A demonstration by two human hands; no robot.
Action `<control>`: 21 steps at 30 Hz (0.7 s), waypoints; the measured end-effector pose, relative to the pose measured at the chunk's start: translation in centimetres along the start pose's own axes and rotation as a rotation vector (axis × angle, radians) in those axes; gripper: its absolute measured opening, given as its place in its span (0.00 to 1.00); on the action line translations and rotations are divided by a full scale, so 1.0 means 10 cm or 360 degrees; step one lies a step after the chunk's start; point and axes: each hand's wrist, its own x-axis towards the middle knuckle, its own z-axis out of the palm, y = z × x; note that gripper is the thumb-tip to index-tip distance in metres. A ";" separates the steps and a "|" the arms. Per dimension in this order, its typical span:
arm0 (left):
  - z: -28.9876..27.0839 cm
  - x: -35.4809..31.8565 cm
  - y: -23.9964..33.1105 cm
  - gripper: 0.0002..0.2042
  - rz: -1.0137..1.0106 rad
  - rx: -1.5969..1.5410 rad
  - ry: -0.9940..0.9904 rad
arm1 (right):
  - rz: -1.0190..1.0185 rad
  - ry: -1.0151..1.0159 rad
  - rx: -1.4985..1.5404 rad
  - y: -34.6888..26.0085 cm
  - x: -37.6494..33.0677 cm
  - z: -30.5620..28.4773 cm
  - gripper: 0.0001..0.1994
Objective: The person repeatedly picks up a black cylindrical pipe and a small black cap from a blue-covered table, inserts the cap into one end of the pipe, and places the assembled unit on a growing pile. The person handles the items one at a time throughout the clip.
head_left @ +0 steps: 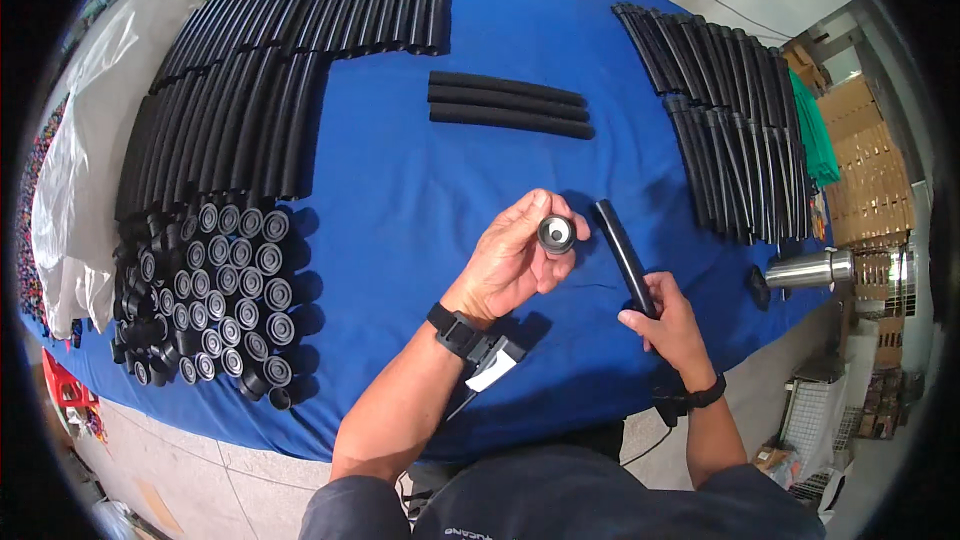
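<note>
Gripping a small round black end cap (556,233) with a silvery centre, the left hand (510,260) is held palm-up above the blue table (450,160), fingertips pinched around the cap's rim. Just beside it, a black foam tube (623,255) is grasped at its near end by the right hand (668,325), the tube slanting away from the body with its far end close to the cap but not touching it. A black wrist strap (457,330) with a small device hanging from it is worn on the left wrist, and a dark band (706,395) on the right.

Beyond the hands, three loose black tubes (508,104) are laid side by side. Out past the left hand, a cluster of upright end caps (225,290) is stood in rows, with a wide bank of black tubes (240,100) ranged behind it. Out past the right hand, a second bank of tubes (725,120) is fanned along the table, and a steel flask (810,268) is laid on its side near the table's edge.
</note>
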 end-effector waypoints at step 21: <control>0.01 0.03 0.20 0.30 0.0482 0.0099 0.0733 | -0.0194 -0.0602 0.0809 -0.35 -0.22 0.43 0.22</control>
